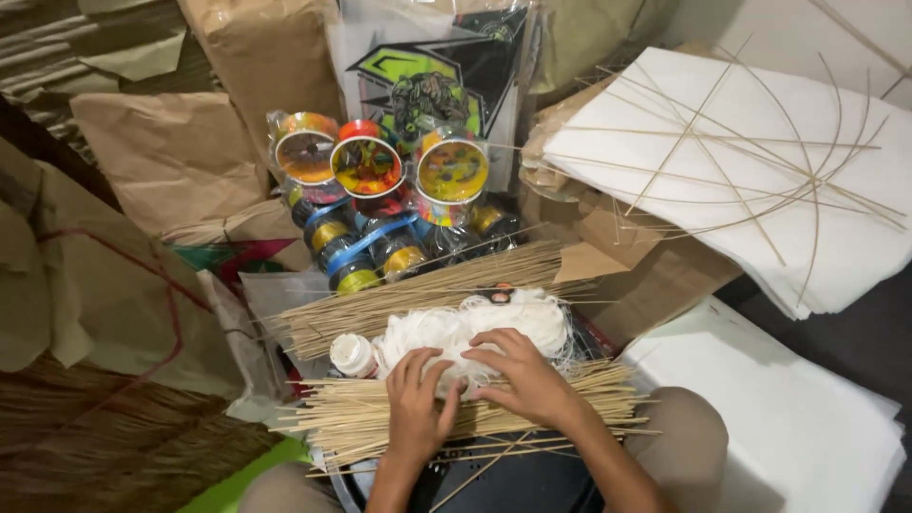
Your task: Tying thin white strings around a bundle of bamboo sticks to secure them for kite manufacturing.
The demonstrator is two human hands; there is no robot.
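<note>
Both hands, left hand (415,399) and right hand (518,372), press curled fingers into the white string bundle (475,328) lying on the stick pile (456,413) (beside a small bottle (352,354)); best tease strands loose gently.

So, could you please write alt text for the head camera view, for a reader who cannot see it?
Seen from above, a person's left hand and right hand rest on a heap of white string lying over bundles of thin bamboo sticks. Behind are colourful thread spools and brown paper; stacked white paper sheets lie to the right.
</note>
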